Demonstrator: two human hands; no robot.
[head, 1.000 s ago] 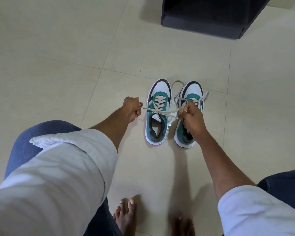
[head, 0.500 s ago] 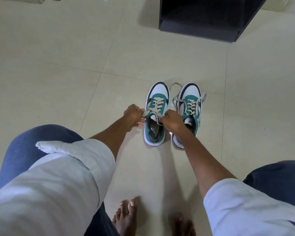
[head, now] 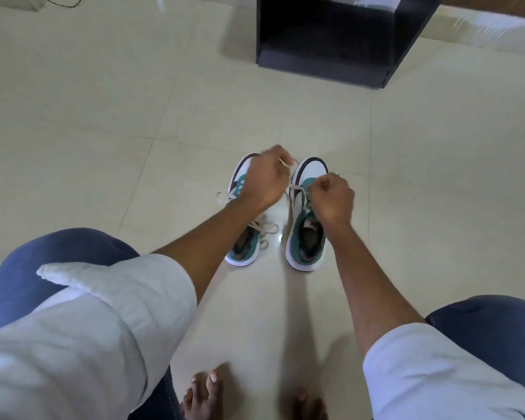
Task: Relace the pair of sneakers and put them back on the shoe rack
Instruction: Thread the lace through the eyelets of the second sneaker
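Note:
Two white, teal and black sneakers stand side by side on the tiled floor, toes pointing away from me. My left hand [head: 265,177] hovers over the front of the left sneaker [head: 246,247] and pinches a beige lace end [head: 285,163]. My right hand [head: 331,197] is closed over the right sneaker [head: 305,241], gripping the other lace end [head: 296,187]. The lace of the left sneaker [head: 265,230] lies loose across its opening. The black shoe rack [head: 325,60] stands on the floor beyond the shoes.
My knees in blue jeans and my white sleeves fill the lower corners. My bare feet [head: 206,395] rest on the floor below the shoes. A cable lies at the top left corner.
Both hands have left the left sneaker's lace and moved forward and right. They now hold the lace ends of the right sneaker, and the left sneaker's lace lies slack.

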